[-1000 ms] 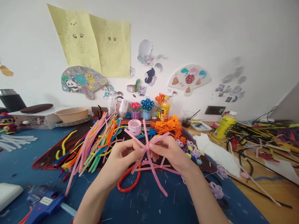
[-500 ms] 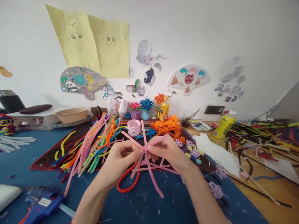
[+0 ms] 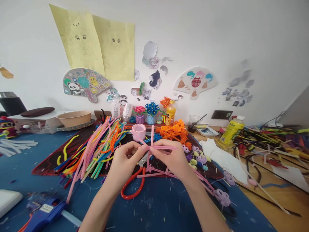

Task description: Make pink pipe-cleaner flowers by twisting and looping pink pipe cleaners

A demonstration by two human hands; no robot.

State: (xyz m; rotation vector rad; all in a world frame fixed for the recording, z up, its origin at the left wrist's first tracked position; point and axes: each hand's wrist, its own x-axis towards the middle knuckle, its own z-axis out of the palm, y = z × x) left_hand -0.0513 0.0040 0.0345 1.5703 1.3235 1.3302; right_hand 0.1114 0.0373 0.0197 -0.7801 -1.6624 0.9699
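Observation:
Between my hands is a bundle of crossed pink pipe cleaners [image 3: 152,135], joined near the fingertips. My left hand [image 3: 127,159] pinches the crossing from the left with thumb and forefinger. From the right, my right hand [image 3: 170,158] grips it, with pink strands running back across its fingers. One strand points straight up and another slants up to the left. Under the hands lie scissors with red handles [image 3: 122,192], their blades partly covered. More pink pipe cleaners [image 3: 159,171] lie on the mat beneath my right hand. A small pink cup [image 3: 138,132] stands just beyond.
Left of my hands lies a heap of coloured pipe cleaners [image 3: 96,151]. A blue glue gun [image 3: 48,209] sits at the lower left. Orange pipe-cleaner flowers [image 3: 177,130] and purple ones [image 3: 222,196] lie to the right. A yellow bottle [image 3: 232,130] stands farther right.
The pink strands have shifted: those that hung down and forward are now swung up or gathered toward my right hand. Both hands have turned slightly, uncovering the scissors' pivot.

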